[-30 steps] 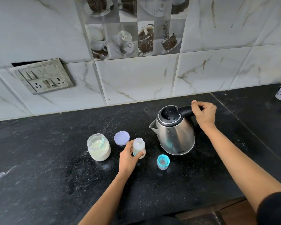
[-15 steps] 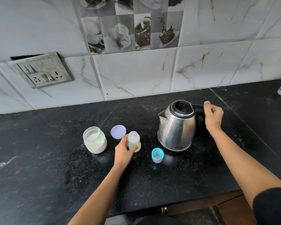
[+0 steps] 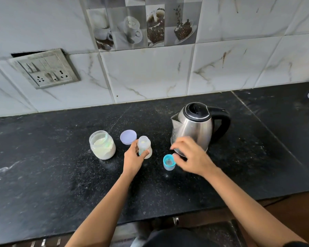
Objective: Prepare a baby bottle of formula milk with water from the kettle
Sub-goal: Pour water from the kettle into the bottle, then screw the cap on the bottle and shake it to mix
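A steel kettle [image 3: 193, 129] with a black lid and handle is seen standing upright on the black counter [image 3: 52, 166], its spout turned to the left. Just left of the kettle, a small baby bottle [image 3: 144, 146] is kept upright on the counter, its mouth open. It is gripped by the left hand [image 3: 132, 161], whose thumb and fingers are curled round its lower part.

In front of the kettle and slightly to its left, a blue cap [image 3: 169, 162] is set on the counter with its open side up. The right hand [image 3: 193, 159] is held low in front of the kettle's base, fingers loosely spread and blurred, with nothing gripped. Its thumb tip is just beside the cap, and whether the cap is touched cannot be told.

Further left of the kettle, beyond the bottle, an open glass jar [image 3: 102, 145] partly filled with white powder is placed. A purple lid [image 3: 128, 136] is laid flat between jar and bottle. On the tiled wall, well left of the kettle, a switch plate [image 3: 45, 68] is mounted.
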`<action>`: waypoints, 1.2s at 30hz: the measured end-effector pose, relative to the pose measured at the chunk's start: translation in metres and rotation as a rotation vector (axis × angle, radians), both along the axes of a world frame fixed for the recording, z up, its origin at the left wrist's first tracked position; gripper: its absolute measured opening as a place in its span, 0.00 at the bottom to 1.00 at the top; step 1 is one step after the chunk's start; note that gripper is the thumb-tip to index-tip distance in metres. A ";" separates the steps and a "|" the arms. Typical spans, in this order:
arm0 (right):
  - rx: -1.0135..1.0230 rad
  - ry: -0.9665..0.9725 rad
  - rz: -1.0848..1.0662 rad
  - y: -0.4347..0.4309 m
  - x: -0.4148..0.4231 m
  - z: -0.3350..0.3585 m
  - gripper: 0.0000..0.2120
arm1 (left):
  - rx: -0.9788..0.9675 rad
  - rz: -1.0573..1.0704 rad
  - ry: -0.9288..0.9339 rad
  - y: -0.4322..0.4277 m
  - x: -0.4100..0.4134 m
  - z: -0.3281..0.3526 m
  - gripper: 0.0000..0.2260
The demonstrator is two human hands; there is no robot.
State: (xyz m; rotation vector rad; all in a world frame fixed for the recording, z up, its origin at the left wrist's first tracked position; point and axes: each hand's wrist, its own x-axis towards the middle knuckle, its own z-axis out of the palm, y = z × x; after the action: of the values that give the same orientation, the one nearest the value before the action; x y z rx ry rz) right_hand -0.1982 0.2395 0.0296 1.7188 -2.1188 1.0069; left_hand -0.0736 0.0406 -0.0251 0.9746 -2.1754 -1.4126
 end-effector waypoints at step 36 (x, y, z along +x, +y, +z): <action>0.864 -0.185 -0.029 -0.040 0.010 0.006 0.14 | -0.023 -0.055 0.014 -0.013 0.015 -0.014 0.21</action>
State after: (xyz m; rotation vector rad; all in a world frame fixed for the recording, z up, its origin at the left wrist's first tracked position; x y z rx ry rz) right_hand -0.1879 0.1990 0.0360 1.9477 -2.9544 0.2143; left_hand -0.0586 0.0274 -0.0394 0.9012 -2.2194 -1.4110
